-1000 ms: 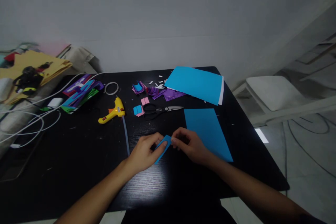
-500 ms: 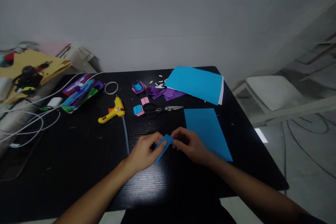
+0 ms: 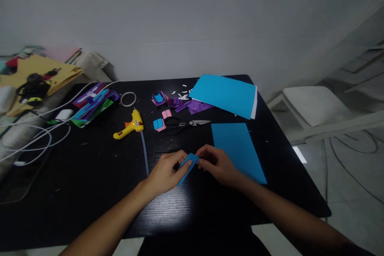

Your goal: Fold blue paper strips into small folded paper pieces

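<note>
Aslant, a small, narrow blue paper [image 3: 193, 157] is pinched in the left hand [image 3: 166, 172], its right corner gripped by the right hand [image 3: 219, 166].

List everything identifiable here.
Table: 1, black, centre
Glue gun: 1, yellow, left
Ring: 1, grey, rear
Strip: 1, grey, near glue gun
Scissors: 1, black handles, centre
Sheets: 2 blue, 1 white, right
Folded papers: several, pink, blue, centre
Paper scraps: several, purple, white, rear
Paper bundle: 1, multicoloured, left
Cables: several, white, left
Paper stack: 1, tan, left
Seat: 1, white, right
Wall: 1, grey, rear
Floor: 1, pale, right
Small paper: 1, blue, front
Left hand: 1, holding small paper
Right hand: 1, at small paper's corner
</note>
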`<state>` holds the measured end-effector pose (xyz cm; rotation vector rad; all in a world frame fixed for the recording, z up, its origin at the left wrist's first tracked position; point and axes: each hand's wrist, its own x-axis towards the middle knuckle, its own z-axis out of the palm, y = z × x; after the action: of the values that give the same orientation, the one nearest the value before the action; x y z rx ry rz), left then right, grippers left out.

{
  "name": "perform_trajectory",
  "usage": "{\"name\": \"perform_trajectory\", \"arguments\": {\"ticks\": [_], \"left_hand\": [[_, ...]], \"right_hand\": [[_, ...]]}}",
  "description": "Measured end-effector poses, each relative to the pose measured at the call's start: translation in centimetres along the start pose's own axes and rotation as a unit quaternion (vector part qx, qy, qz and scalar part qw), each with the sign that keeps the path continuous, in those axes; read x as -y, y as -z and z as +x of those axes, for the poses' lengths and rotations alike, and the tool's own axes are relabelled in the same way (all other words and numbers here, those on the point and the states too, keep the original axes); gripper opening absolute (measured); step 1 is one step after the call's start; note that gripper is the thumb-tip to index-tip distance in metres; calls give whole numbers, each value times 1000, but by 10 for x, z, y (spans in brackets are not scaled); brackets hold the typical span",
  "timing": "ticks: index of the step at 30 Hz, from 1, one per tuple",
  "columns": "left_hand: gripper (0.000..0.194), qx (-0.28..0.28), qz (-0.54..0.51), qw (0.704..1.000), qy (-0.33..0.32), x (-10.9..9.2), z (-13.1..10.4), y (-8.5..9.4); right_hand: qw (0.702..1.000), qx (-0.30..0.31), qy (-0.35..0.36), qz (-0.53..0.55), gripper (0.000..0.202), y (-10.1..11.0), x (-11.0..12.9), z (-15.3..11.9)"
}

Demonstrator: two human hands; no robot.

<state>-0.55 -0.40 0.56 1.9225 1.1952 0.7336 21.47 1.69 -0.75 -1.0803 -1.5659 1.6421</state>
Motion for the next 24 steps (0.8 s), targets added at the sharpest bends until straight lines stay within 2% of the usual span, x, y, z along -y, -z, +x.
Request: {"name": "perform_trajectory", "arguments": {"ticks": [8,15,24], "left_hand": [[32,13,20,1000,2,1,0,0],[23,86,66,994,-6,4,0,0],[23,71,95,992,-43,7,-1,-2]], "right_hand": [[999,4,9,-30,13,1,3,-1],[996,-4,33,-87,8,-2,1,0],[993,0,43,-109,5,-1,3,0]]}}
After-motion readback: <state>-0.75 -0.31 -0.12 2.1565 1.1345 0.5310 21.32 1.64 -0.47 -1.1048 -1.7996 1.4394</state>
